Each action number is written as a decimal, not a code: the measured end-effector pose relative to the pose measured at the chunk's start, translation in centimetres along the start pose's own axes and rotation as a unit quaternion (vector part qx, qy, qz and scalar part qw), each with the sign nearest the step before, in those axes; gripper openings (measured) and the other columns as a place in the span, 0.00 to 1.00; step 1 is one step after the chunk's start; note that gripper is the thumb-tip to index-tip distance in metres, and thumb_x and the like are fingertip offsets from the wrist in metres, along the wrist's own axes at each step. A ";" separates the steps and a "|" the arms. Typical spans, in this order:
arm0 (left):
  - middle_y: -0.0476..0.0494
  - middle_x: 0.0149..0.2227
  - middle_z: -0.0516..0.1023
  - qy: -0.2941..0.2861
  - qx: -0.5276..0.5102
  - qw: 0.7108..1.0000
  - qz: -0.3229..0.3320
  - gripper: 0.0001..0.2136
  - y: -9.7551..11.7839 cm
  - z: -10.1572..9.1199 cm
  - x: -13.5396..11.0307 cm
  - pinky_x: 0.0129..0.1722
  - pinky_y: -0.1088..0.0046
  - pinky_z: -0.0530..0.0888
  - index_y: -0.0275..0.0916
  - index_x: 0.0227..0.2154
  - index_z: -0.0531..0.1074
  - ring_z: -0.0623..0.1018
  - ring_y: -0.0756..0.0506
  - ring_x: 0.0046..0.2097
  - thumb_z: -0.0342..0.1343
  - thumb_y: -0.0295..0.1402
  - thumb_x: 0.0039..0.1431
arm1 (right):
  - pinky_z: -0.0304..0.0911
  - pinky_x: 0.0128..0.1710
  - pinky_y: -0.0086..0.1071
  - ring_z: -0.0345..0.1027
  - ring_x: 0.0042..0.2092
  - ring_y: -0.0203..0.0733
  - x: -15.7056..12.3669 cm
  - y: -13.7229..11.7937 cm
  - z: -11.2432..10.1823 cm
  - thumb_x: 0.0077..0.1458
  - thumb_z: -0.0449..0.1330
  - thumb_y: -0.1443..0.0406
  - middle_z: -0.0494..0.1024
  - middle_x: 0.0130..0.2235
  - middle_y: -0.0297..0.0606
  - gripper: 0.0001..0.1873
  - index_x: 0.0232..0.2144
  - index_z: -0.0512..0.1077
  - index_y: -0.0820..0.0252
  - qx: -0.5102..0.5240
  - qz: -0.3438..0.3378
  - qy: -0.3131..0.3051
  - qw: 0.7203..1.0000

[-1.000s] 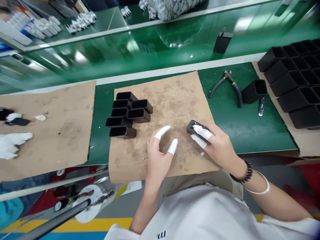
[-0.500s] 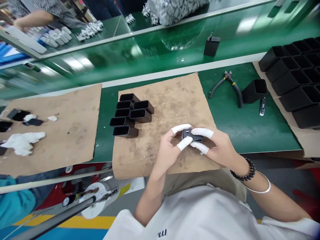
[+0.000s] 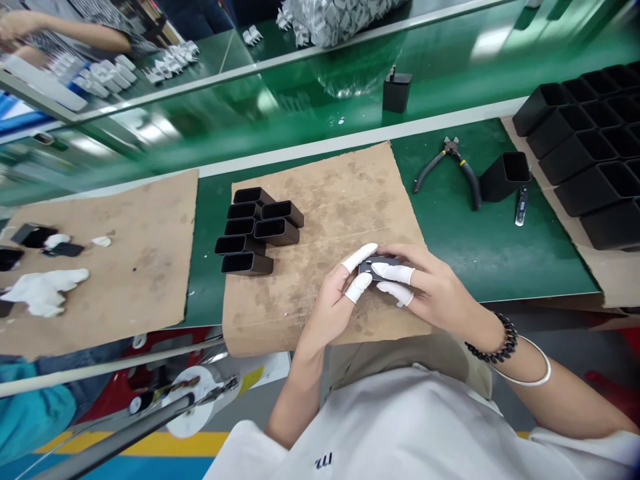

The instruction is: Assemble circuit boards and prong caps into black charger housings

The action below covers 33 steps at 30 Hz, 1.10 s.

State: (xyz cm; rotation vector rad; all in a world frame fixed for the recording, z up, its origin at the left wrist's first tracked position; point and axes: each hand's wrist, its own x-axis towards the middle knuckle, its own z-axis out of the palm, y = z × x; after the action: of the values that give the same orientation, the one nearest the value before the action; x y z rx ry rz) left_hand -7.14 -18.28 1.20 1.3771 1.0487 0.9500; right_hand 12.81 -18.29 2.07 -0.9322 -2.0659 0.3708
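Observation:
Above the near part of the cardboard mat (image 3: 345, 193), a small black charger housing (image 3: 367, 266) with a little slot in its face lies between my two hands. My left hand (image 3: 334, 297) grips its left end, thumb and forefinger in white finger cots. Around the right end are the fingers of my right hand (image 3: 433, 283), two of them in white cots, which cover much of the housing. Several empty black sleeves (image 3: 249, 264) stand in two columns on the mat's left side.
Diagonal cutters (image 3: 453, 150), an upright black case (image 3: 500, 179) and a small knife (image 3: 521, 207) lie right of the mat. Many black cases (image 3: 613, 183) fill the far right. A plug charger (image 3: 397, 92) sits on the green conveyor (image 3: 450, 87). Another person's arm (image 3: 75, 32) shows top left.
The plug charger on the conveyor has moved left. My right hand's fingers have shifted over the housing, with a bare finger now stretched along its far side. The other person's arm has risen.

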 end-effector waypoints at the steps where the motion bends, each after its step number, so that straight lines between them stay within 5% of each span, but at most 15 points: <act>1: 0.43 0.64 0.74 -0.006 0.009 1.000 0.002 0.20 0.0 -0.1 -0.1 0.67 0.61 0.69 0.46 0.61 0.72 0.73 0.41 0.66 0.55 0.40 0.68 | 0.78 0.49 0.41 0.77 0.52 0.47 0.1 0.0 -0.1 0.64 0.61 0.68 0.79 0.53 0.50 0.12 0.50 0.76 0.56 0.006 0.005 -0.004 1.000; 4: 0.43 0.63 0.75 -0.001 -0.004 1.000 0.009 0.20 0.1 -0.1 -0.3 0.68 0.60 0.68 0.48 0.62 0.71 0.73 0.42 0.66 0.54 0.40 0.69 | 0.78 0.44 0.39 0.78 0.49 0.45 0.3 -0.1 -0.8 0.64 0.61 0.69 0.80 0.49 0.47 0.13 0.50 0.76 0.55 0.008 -0.007 -0.012 1.000; 9: 0.41 0.51 0.83 0.174 -0.060 0.982 0.035 0.15 -0.4 0.0 -0.4 0.61 0.61 0.76 0.42 0.54 0.76 0.81 0.43 0.56 0.56 0.39 0.68 | 0.75 0.38 0.37 0.77 0.41 0.44 0.3 -0.5 -1.4 0.60 0.64 0.68 0.80 0.43 0.41 0.12 0.46 0.78 0.49 -0.038 0.019 0.066 0.997; 12: 0.42 0.49 0.84 0.230 -0.040 0.972 0.033 0.13 -0.3 -0.3 -0.6 0.61 0.60 0.76 0.42 0.51 0.77 0.82 0.43 0.54 0.58 0.38 0.66 | 0.73 0.35 0.37 0.74 0.37 0.43 0.2 0.2 -0.5 0.61 0.63 0.67 0.78 0.38 0.41 0.10 0.45 0.79 0.52 -0.064 0.068 0.071 0.993; 17: 0.39 0.61 0.75 0.123 0.025 0.992 0.020 0.25 0.1 1.0 -1.0 0.67 0.58 0.70 0.43 0.60 0.69 0.75 0.40 0.63 0.64 0.35 0.60 | 0.73 0.39 0.37 0.75 0.38 0.43 0.3 1.0 0.8 0.56 0.67 0.65 0.79 0.37 0.39 0.07 0.40 0.79 0.55 0.075 0.180 0.087 0.977; 19: 0.37 0.67 0.69 0.109 0.060 0.992 0.038 0.34 0.2 2.3 -1.1 0.69 0.57 0.67 0.45 0.65 0.62 0.69 0.38 0.68 0.67 0.36 0.57 | 0.75 0.42 0.37 0.77 0.42 0.43 0.4 0.6 0.9 0.54 0.69 0.63 0.81 0.41 0.38 0.12 0.42 0.78 0.55 0.254 0.279 0.115 0.919; 23: 0.37 0.61 0.72 0.198 0.095 0.969 0.113 0.33 0.7 4.3 -0.9 0.65 0.57 0.71 0.45 0.60 0.65 0.74 0.38 0.63 0.71 0.36 0.52 | 0.78 0.40 0.34 0.79 0.39 0.40 0.4 -1.2 0.8 0.57 0.66 0.59 0.83 0.42 0.38 0.11 0.42 0.76 0.57 0.559 0.445 0.039 0.698; 25: 0.39 0.56 0.75 0.224 0.108 0.960 0.128 0.31 1.3 4.5 -0.7 0.61 0.59 0.73 0.43 0.56 0.69 0.77 0.39 0.58 0.73 0.36 0.49 | 0.79 0.42 0.34 0.80 0.38 0.39 0.6 -1.8 0.6 0.60 0.63 0.60 0.84 0.41 0.39 0.10 0.41 0.77 0.58 0.617 0.468 0.001 0.633; 28: 0.41 0.52 0.77 0.227 0.127 0.960 0.104 0.30 2.5 4.2 -0.5 0.57 0.62 0.75 0.42 0.52 0.72 0.78 0.41 0.54 0.75 0.38 0.45 | 0.79 0.41 0.35 0.81 0.39 0.40 0.9 -1.9 0.3 0.65 0.57 0.59 0.85 0.42 0.40 0.12 0.42 0.78 0.57 0.645 0.471 -0.023 0.601; 33: 0.41 0.48 0.79 0.225 0.123 0.964 0.073 0.30 4.0 4.2 -0.6 0.53 0.62 0.77 0.41 0.49 0.74 0.80 0.39 0.51 0.75 0.42 0.43 | 0.78 0.36 0.33 0.80 0.39 0.41 0.9 -1.0 0.5 0.66 0.55 0.57 0.85 0.40 0.39 0.14 0.40 0.78 0.56 0.605 0.495 -0.036 0.623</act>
State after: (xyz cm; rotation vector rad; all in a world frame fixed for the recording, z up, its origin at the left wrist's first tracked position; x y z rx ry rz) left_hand -3.00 -20.09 4.86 1.4921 1.4610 1.3167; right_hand 11.60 -18.23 2.84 -0.9803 -0.6487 2.0561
